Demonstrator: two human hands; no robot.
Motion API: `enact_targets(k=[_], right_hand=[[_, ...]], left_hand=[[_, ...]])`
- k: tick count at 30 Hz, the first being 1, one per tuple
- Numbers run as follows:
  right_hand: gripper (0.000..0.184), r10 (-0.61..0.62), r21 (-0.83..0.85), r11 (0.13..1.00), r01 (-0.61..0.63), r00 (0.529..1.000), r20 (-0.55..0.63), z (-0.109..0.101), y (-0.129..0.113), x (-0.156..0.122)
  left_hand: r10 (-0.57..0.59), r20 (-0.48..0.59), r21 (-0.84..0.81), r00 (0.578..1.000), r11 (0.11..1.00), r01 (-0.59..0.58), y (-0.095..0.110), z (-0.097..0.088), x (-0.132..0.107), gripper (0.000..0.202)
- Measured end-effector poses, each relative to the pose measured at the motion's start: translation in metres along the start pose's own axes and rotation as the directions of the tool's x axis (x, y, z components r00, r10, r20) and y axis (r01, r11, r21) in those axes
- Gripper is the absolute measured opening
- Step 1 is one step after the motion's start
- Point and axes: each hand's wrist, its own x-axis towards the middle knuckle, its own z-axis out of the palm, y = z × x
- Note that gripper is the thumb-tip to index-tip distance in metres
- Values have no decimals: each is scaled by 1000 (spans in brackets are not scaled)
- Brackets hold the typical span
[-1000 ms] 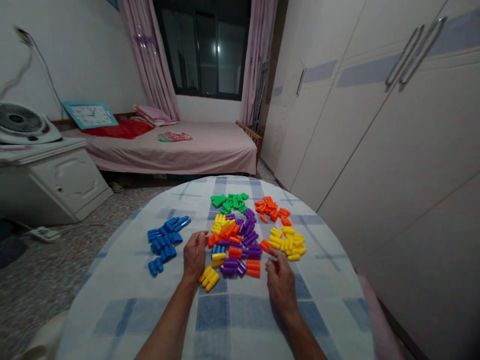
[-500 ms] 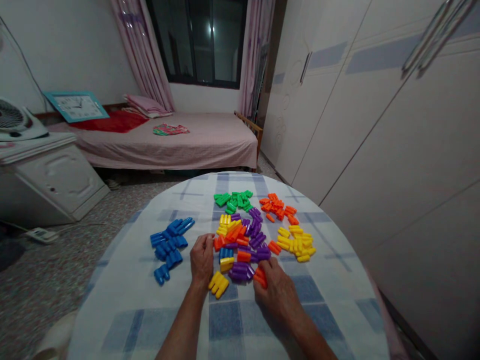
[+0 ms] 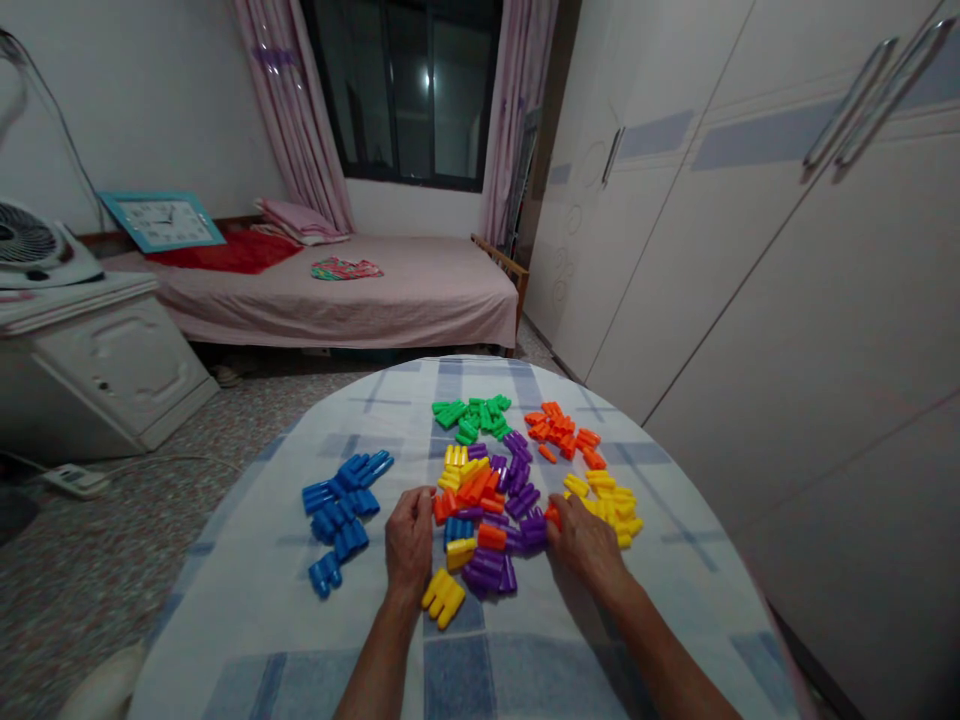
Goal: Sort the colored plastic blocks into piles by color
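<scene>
My left hand (image 3: 409,540) rests on the table with its fingers curled together, beside the left edge of a mixed pile. Its fingertips are close to an orange block (image 3: 444,507); what they hold, if anything, is hidden. On the pile's right side, my right hand (image 3: 589,545) has its fingers closed on an orange plastic block (image 3: 553,515), mostly covered by the hand. Purple blocks (image 3: 484,570), a blue block (image 3: 459,530) and yellow blocks (image 3: 455,470) lie between the hands. One yellow block (image 3: 443,599) sits near my left wrist.
Sorted heaps surround the pile: blue blocks (image 3: 337,515) left, green blocks (image 3: 474,415) behind, orange blocks (image 3: 559,428) back right, yellow blocks (image 3: 619,505) right. A checked cloth (image 3: 262,600) covers the round table. Beyond stand a bed (image 3: 420,290) and a wardrobe (image 3: 750,300).
My right hand has moved away from the pile's near edge, up and right to another orange block. The orange block it held there no longer shows at that spot. My left hand stays put.
</scene>
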Motion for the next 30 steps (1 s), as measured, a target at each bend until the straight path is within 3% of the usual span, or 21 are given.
enact_targets(k=[12, 15, 19, 23, 26, 30], right_hand=[[21, -61, 66, 996, 66, 995, -84, 7, 1, -11], [27, -31, 39, 999, 37, 988, -151, -3, 11, 8], [32, 39, -18, 999, -45, 966, -257, -20, 29, 59], [35, 82, 6, 997, -83, 974, -211, -20, 45, 103], [36, 103, 48, 994, -96, 977, -185, -11, 54, 114], [37, 100, 113, 991, -71, 957, -271, 1, 64, 113]], left_hand=[[-15, -11, -40, 1000, 999, 14, 7, 0, -3, 33], [-13, -13, -41, 1000, 999, 12, 7, 0, -3, 33], [-24, -18, -24, 1000, 999, 23, 6, 0, -2, 32], [-15, -4, -28, 1000, 1000, 14, 5, 0, -2, 32], [-15, 7, -21, 1000, 1000, 15, 4, 1, -2, 33], [-24, 6, -10, 1000, 1000, 24, 6, 1, -2, 32]])
